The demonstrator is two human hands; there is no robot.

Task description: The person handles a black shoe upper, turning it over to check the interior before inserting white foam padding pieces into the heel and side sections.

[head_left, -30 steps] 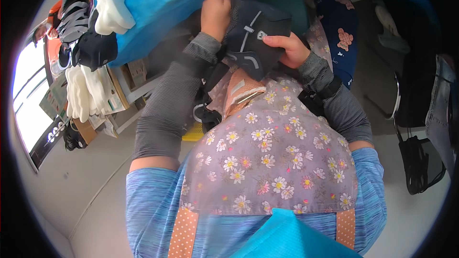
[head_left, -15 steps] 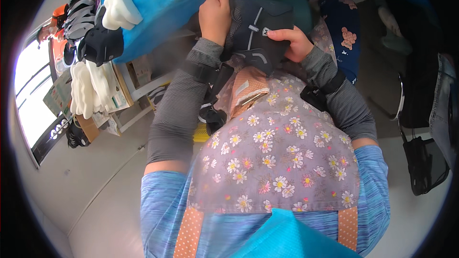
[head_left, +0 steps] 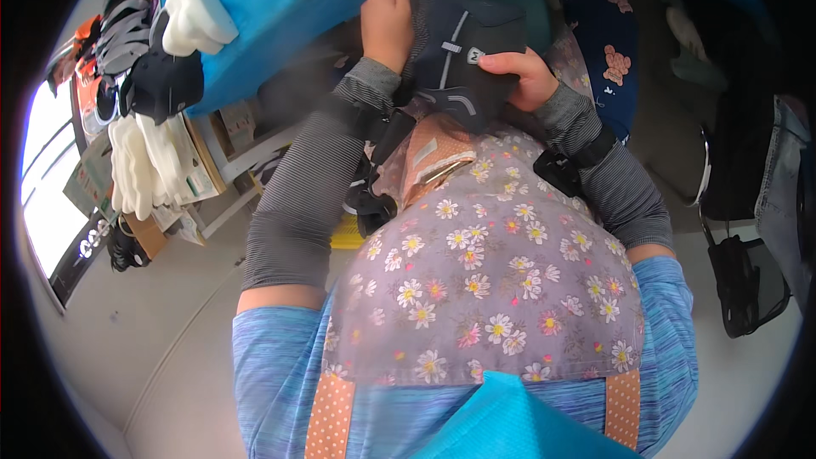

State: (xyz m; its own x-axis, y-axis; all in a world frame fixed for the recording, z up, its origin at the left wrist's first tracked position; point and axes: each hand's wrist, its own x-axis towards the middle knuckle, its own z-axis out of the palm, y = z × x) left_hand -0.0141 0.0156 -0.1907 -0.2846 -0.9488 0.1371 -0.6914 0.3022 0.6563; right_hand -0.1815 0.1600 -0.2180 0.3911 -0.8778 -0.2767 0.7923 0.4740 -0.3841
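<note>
The right hand (head_left: 529, 83) is shifting slightly toward one o'clock, clamping the dark fabric (head_left: 493, 25) between twelve and one; the left hand's (head_left: 388, 27) grip isn't showing clearly; even tension is probably preventing creases.

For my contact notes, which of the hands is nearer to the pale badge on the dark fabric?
Right: the right hand has its thumb at the right edge of the pale badge; the left hand is farther off, at the left edge of the dark fabric.
</note>
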